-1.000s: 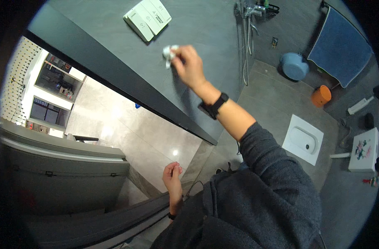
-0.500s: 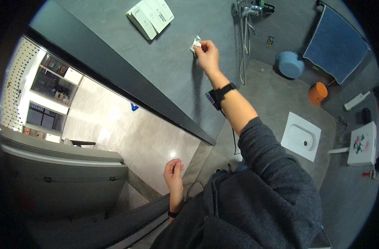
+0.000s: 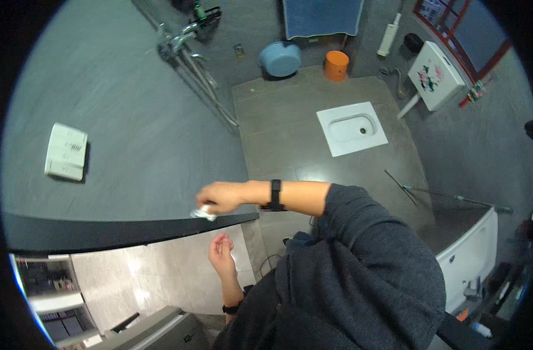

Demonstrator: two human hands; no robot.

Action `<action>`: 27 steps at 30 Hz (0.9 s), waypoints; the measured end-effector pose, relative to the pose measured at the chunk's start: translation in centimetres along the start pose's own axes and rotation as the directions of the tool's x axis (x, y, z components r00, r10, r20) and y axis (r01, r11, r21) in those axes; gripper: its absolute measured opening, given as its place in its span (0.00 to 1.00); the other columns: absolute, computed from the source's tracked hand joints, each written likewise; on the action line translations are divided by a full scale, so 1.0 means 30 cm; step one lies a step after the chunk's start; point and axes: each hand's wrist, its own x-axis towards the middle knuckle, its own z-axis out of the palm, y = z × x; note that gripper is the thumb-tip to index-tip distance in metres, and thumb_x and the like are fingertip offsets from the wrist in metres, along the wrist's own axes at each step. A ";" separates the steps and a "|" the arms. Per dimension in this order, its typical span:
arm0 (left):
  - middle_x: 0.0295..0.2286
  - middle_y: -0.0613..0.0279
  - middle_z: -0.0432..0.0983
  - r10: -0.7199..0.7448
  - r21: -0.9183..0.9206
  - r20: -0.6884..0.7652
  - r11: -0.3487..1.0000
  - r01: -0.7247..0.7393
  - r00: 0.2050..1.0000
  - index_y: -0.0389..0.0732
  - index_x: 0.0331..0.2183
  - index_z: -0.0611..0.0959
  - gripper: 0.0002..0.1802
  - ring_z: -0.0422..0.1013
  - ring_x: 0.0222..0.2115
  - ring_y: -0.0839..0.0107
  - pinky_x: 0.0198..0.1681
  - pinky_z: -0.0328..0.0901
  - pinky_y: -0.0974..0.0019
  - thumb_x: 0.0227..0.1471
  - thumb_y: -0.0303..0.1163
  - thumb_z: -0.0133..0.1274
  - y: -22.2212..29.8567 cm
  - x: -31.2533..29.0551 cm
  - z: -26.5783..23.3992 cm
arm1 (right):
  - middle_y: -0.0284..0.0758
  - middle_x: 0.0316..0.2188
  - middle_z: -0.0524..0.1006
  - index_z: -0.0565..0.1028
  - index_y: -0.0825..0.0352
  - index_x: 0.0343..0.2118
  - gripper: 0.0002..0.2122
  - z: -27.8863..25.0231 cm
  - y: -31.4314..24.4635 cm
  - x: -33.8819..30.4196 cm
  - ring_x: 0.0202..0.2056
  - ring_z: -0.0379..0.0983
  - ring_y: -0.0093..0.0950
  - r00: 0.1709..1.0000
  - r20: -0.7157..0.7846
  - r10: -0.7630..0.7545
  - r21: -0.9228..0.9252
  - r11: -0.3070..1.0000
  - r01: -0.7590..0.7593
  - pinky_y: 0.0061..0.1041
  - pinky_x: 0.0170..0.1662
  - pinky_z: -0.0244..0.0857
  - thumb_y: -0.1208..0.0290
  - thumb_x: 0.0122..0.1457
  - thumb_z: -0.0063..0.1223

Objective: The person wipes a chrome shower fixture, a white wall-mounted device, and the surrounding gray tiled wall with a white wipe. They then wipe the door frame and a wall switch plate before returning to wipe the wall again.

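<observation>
My right hand is closed on a crumpled white tissue, which pokes out below the fingers. It is close to the grey wall, beside the dark door frame; motion blur hides whether the tissue touches either. My left hand hangs below and slightly right of it, palm side up, fingers loosely curled with nothing in them. A white switch panel sits on the wall to the left.
A squat toilet is set in the tiled floor, with a white cistern on the right wall. A blue basin and an orange bucket hang or stand at the back. Shower fittings are on the wall; a white washbasin is at right.
My view has turned to the right. My right hand with the tissue has come down from the wall's middle toward the door frame, nearer my left hand, which stays loosely curled.
</observation>
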 end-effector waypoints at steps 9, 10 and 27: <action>0.29 0.70 0.75 -0.121 0.183 0.537 0.983 0.024 0.835 0.37 0.49 0.76 0.18 0.67 0.27 0.87 0.31 0.62 0.81 0.56 0.24 0.57 0.004 -0.005 0.728 | 0.45 0.36 0.79 0.74 0.65 0.43 0.12 -0.380 0.057 -1.005 0.40 0.76 0.45 0.866 -0.055 0.497 0.057 0.868 -0.494 0.41 0.42 0.67 0.68 0.57 0.54; 0.29 0.71 0.75 -0.135 0.235 0.555 0.972 0.000 0.821 0.38 0.48 0.77 0.17 0.66 0.26 0.88 0.31 0.61 0.81 0.56 0.24 0.57 0.006 -0.001 0.809 | 0.44 0.34 0.80 0.74 0.64 0.43 0.13 -0.424 0.071 -1.105 0.39 0.76 0.45 0.810 -0.083 0.581 0.081 0.814 -0.575 0.41 0.41 0.67 0.68 0.57 0.55; 0.37 0.67 0.79 -0.147 0.400 0.704 0.891 -0.216 0.695 0.37 0.43 0.80 0.13 0.69 0.31 0.84 0.37 0.65 0.77 0.54 0.22 0.56 -0.011 0.371 1.803 | 0.34 0.21 0.74 0.76 0.65 0.35 0.10 -1.057 0.206 -2.386 0.25 0.72 0.26 -0.335 -0.777 0.533 0.499 0.198 -0.844 0.27 0.32 0.66 0.65 0.54 0.62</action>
